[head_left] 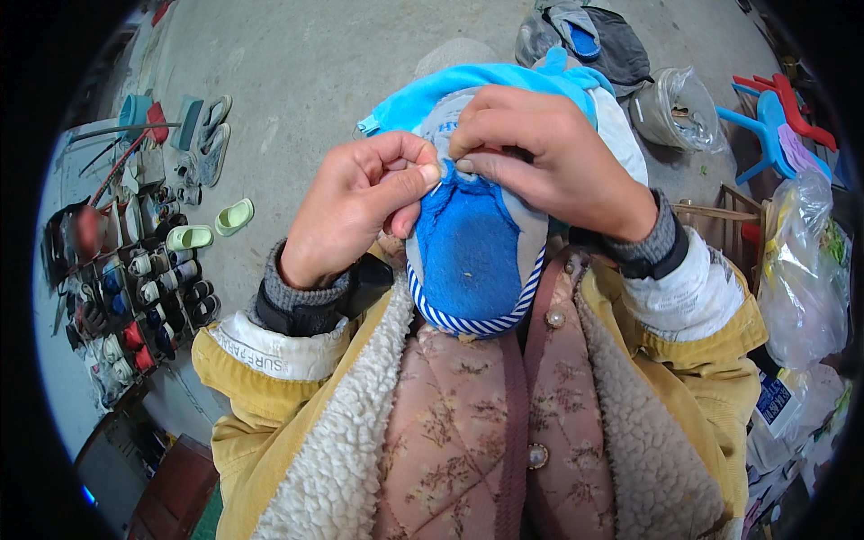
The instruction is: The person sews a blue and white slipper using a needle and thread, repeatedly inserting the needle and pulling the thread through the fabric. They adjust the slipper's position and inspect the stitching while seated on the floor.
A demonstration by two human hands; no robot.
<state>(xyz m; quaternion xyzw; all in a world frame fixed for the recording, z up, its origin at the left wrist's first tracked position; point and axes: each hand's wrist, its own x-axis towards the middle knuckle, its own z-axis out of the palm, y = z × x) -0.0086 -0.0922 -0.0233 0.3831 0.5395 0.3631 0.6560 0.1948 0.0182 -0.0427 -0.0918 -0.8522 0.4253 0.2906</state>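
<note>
A grey slipper (470, 261) with a fuzzy blue lining and a blue-and-white striped heel edge rests in front of my body, its toe pointing away from me. My left hand (355, 202) is closed in a pinch at the left side of the slipper's opening; a thin pale sliver by its fingertips is too small to name. From the right, my right hand (553, 148) pinches the front edge of the opening between thumb and bent fingers. Both sets of fingertips nearly meet there, where the blue lining bunches up. Light blue cloth (504, 81) lies beneath the toe.
Another grey slipper with blue lining (583, 40) lies on a dark bag at the far side. At right stand a bag-lined bucket (657, 112), a blue plastic chair (767, 135) and a clear plastic bag (801, 279). A shoe rack (148, 301) and light green clogs (236, 216) are at left.
</note>
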